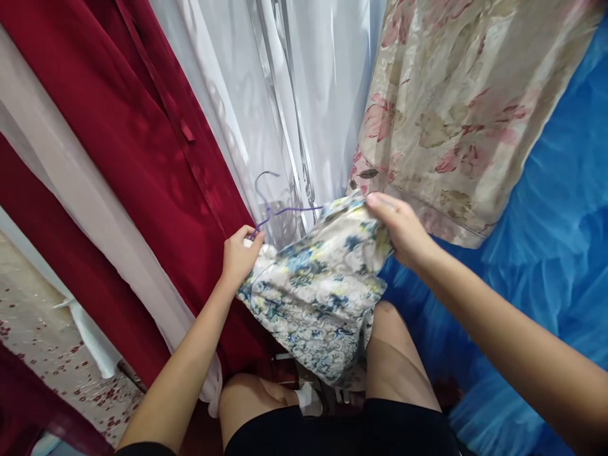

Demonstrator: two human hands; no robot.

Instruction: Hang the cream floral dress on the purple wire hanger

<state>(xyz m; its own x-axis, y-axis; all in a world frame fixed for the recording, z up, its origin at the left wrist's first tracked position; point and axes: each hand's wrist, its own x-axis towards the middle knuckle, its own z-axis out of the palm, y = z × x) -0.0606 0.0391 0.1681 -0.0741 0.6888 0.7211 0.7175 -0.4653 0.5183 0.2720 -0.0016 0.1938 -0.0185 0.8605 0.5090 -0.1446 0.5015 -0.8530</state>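
Between my hands is a white garment [323, 297] with a blue and yellow floral print, spread above my knees. A thin purple hanger [297, 209] with a bare hook pointing up runs into its top edge. My left hand [241, 256] is closed on the garment's left upper corner, close to the hanger's left end. At the right upper corner, my right hand [399, 228] pinches the cloth between thumb and fingers. The hanger's right part is hidden under the fabric.
Long red cloth [156, 158] hangs at the left beside white shiny drapery [294, 82]. A beige garment with pink flowers [446, 126] hangs at the upper right, in front of blue ruffled tulle [536, 221]. My bare knees [399, 361] are just below the garment.
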